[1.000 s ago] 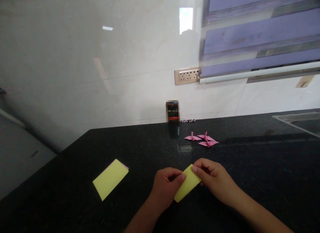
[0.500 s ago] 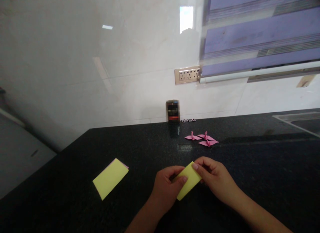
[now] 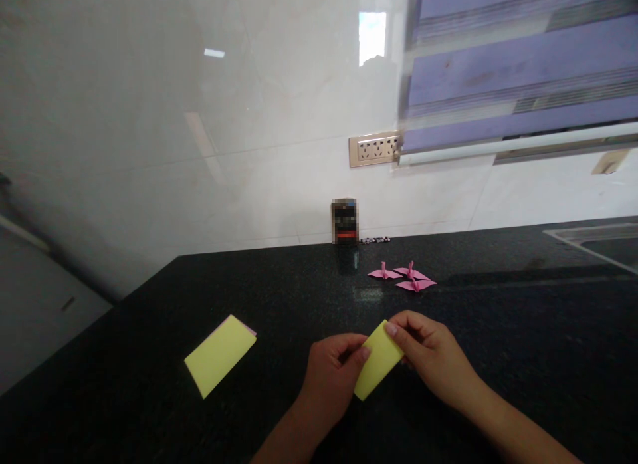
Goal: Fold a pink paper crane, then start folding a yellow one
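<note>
A folded yellow paper (image 3: 377,363) lies slanted on the black countertop (image 3: 498,357), held between both my hands. My left hand (image 3: 331,377) pinches its left edge with thumb and fingers closed. My right hand (image 3: 428,361) grips its upper right corner with fingers curled. A second folded yellow sheet with a pink underside (image 3: 220,355) rests flat to the left, untouched.
Three pink paper cranes (image 3: 403,278) sit further back on the counter. A small dark box (image 3: 343,221) stands against the white tiled wall, under a socket strip (image 3: 373,149). A sink edge (image 3: 593,241) shows at far right. The counter's left edge drops off.
My left hand has slid a little along the yellow paper's left edge. The paper's angle has shifted slightly. Nothing else has moved.
</note>
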{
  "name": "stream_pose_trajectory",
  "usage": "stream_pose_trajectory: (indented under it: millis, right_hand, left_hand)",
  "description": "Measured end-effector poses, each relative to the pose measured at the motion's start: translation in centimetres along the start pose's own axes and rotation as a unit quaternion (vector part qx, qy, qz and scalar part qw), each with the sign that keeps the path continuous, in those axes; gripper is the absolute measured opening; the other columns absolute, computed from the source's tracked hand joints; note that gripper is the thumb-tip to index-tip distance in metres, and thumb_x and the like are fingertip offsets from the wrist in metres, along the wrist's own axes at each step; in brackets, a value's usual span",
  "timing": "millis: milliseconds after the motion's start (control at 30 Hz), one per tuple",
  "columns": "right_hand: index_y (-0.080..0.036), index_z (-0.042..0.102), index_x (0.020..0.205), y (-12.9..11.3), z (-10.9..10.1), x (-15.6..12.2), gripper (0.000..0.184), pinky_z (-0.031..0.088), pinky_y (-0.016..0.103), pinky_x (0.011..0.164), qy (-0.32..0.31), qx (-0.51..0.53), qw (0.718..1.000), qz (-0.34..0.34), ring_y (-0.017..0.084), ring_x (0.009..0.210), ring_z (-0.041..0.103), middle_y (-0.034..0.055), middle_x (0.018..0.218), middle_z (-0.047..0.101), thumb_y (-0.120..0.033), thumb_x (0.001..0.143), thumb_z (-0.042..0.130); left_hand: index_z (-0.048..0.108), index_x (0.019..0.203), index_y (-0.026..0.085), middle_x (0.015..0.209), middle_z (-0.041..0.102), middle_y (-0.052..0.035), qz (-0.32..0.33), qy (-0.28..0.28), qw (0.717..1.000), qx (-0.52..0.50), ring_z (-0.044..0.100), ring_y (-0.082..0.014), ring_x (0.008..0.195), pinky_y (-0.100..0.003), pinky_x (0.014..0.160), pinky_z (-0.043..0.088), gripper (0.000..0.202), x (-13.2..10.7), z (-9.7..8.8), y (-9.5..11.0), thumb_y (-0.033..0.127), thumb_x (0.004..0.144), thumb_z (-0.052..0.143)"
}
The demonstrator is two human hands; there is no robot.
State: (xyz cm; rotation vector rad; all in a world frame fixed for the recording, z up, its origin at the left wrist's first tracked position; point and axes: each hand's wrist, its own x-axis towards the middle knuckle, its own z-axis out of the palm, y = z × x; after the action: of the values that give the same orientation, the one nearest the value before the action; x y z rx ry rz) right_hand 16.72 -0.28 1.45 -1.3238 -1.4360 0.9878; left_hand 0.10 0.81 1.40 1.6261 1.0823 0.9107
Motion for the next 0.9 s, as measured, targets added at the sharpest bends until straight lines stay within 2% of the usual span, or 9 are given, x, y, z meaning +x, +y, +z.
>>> stream_pose_trajectory:
  millis: [300, 467, 600, 767, 900]
  right_hand:
    - [-0.017, 0.054, 0.069, -0.6, 0.1, 0.0, 0.023, 0.031, 0.019, 0.040, -0.003, 0.057, 0.998, 0.015, 0.008, 0.044, 0.040, -0.0040, 0.052, 0.044, -0.037, 0.077, 0.048]
    - [-0.018, 0.051, 0.084, -0.7, 0.9, -0.2, 0.027, 0.031, 0.017, 0.035, -0.016, 0.121, 0.989, 0.079, 0.008, 0.043, 0.043, -0.0037, 0.057, 0.048, -0.041, 0.071, 0.055]
    - [-0.016, 0.053, 0.078, -0.1, 2.0, -0.4, 0.025, 0.029, 0.015, 0.033, -0.043, 0.158, 0.979, 0.119, 0.006, 0.039, 0.038, -0.0055, 0.052, 0.045, -0.037, 0.067, 0.060]
    - [-0.015, 0.053, 0.073, 0.2, 2.3, -0.6, 0.021, 0.026, 0.016, 0.032, -0.027, 0.202, 0.970, 0.132, 0.005, 0.037, 0.034, -0.0061, 0.049, 0.044, -0.033, 0.068, 0.059]
    - [-0.014, 0.054, 0.073, 0.0, 2.0, -0.6, 0.021, 0.025, 0.016, 0.032, -0.033, 0.221, 0.967, 0.127, 0.004, 0.037, 0.033, -0.0047, 0.051, 0.047, -0.034, 0.066, 0.060]
  left_hand:
    - [0.067, 0.086, 0.016, 0.070, 0.066, -0.0047, -0.050, -0.009, 0.995, -0.088, 0.056, -0.0155, 0.062, -0.023, 0.055, 0.041, 0.023, 0.3, 0.3, -0.5, 0.029, 0.071, 0.056]
    - [0.066, 0.077, 0.014, 0.069, 0.066, -0.0042, -0.065, 0.030, 0.988, -0.135, 0.057, -0.0148, 0.060, -0.023, 0.055, 0.041, 0.018, 0.4, 0.4, -0.7, 0.028, 0.068, 0.059]
    - [0.062, 0.078, 0.013, 0.067, 0.066, -0.0043, -0.083, 0.047, 0.981, -0.171, 0.057, -0.0143, 0.057, -0.023, 0.054, 0.041, 0.019, 0.4, 0.6, -0.9, 0.028, 0.065, 0.063]
    - [0.061, 0.081, 0.012, 0.065, 0.064, -0.0040, -0.107, 0.024, 0.969, -0.223, 0.056, -0.0146, 0.058, -0.024, 0.054, 0.041, 0.026, 0.3, 0.6, -0.4, 0.033, 0.065, 0.063]
    - [0.061, 0.086, 0.011, 0.067, 0.063, -0.0052, -0.154, -0.041, 0.928, -0.336, 0.056, -0.0138, 0.057, -0.025, 0.057, 0.041, 0.034, 0.3, 0.6, 0.2, 0.042, 0.073, 0.053]
